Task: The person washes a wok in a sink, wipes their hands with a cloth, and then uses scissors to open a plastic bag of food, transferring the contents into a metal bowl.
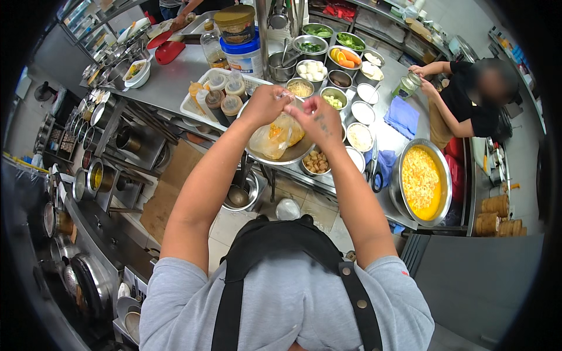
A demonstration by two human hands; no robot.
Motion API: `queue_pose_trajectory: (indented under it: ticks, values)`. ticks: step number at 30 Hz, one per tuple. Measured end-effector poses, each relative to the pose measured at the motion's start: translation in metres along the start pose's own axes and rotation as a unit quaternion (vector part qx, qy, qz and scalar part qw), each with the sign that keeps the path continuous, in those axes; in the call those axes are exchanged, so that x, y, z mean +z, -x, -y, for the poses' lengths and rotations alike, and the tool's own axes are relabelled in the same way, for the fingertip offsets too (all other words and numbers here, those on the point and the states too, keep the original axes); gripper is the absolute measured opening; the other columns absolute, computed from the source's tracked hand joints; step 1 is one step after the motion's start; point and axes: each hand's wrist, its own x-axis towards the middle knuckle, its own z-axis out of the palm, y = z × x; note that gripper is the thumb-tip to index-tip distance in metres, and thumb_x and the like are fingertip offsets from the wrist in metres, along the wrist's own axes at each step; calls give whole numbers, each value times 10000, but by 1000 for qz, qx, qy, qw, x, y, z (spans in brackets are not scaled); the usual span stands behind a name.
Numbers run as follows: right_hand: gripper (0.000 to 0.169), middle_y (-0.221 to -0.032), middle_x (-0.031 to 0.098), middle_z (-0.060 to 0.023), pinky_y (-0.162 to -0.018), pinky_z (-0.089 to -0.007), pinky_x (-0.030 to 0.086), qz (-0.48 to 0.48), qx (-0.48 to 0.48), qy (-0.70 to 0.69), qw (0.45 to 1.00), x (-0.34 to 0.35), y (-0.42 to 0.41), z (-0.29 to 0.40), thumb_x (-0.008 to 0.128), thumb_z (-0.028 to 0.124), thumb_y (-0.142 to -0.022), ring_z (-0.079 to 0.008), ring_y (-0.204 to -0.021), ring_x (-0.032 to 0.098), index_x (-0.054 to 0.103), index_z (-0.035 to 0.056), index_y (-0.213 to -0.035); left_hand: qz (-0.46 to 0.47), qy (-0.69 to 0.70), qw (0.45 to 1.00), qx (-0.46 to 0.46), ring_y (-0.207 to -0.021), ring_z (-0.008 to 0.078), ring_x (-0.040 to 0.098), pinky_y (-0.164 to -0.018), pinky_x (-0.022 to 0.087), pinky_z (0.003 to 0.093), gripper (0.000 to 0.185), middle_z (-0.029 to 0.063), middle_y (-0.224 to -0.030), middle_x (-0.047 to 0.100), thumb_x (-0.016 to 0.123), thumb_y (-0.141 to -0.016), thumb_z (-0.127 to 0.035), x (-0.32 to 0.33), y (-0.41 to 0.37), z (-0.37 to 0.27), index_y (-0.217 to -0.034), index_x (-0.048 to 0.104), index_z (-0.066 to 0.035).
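A clear plastic bag (268,139) with yellow-orange food inside hangs over a wide stainless steel bowl (295,158). My left hand (268,104) pinches the gathered top of the bag. My right hand (321,119) holds the same neck from the other side, its fingers close to those of the left. Part of the bowl's far rim is hidden behind my hands and the bag. Just right of the bowl, partly under my right forearm, stands a metal container of brown chopped pieces (316,162).
A white basket (191,109) of sauce bottles stands left. Several metal containers line the steel table (175,72). Black-handled scissors (374,173) lie near a large bowl of yellow mixture (445,193). Across the table, a person (465,94) holds a glass jar (406,87).
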Motion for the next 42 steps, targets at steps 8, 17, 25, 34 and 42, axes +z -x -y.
queue_pose_trajectory:
  ticks: [8, 17, 25, 34, 42]
  values:
    - [165, -720, 623, -206, -642, -464, 477, 40, -34, 24, 998, 30, 28, -16, 634, 160, -810, -388, -699, 615, 597, 4, -772, -46, -45, 998, -9, -543, 180, 583, -567, 456, 323, 211, 108, -613, 627, 656, -836, -219, -4, -6, 0, -893, 699, -20]
    - [124, -720, 594, -229, -627, -486, 455, 44, -134, 39, 989, 25, 43, -18, 579, 86, -820, -419, -701, 584, 558, -9, -744, -207, 7, 978, 23, -560, 180, 589, -562, 458, 316, 165, 110, -677, 662, 640, -831, -166, -5, -20, 18, -868, 710, -21]
    - [110, -737, 610, -212, -652, -472, 458, 118, -106, 49, 986, 17, 54, -21, 584, 83, -800, -411, -736, 587, 573, -10, -742, -234, 260, 934, -69, -535, 54, 443, -513, 367, 203, 176, 1, -708, 609, 613, -887, -128, -29, -25, 6, -950, 672, 24]
    - [288, -690, 650, -99, -600, -319, 456, 125, 60, -103, 985, -3, -18, -52, 598, 300, -874, -175, -596, 584, 660, 25, -811, -70, 208, 973, 71, -736, 51, 575, -668, 470, 213, 226, 34, -854, 689, 651, -886, -190, -28, -22, -22, -968, 681, 19]
    - [350, -717, 638, -5, -580, -270, 428, 218, 161, -164, 949, 6, -94, -54, 602, 399, -873, -102, -625, 551, 679, 71, -779, -76, 150, 961, 221, -706, 35, 537, -618, 439, 205, 245, -5, -867, 681, 649, -891, -279, -64, -40, -83, -920, 699, -40]
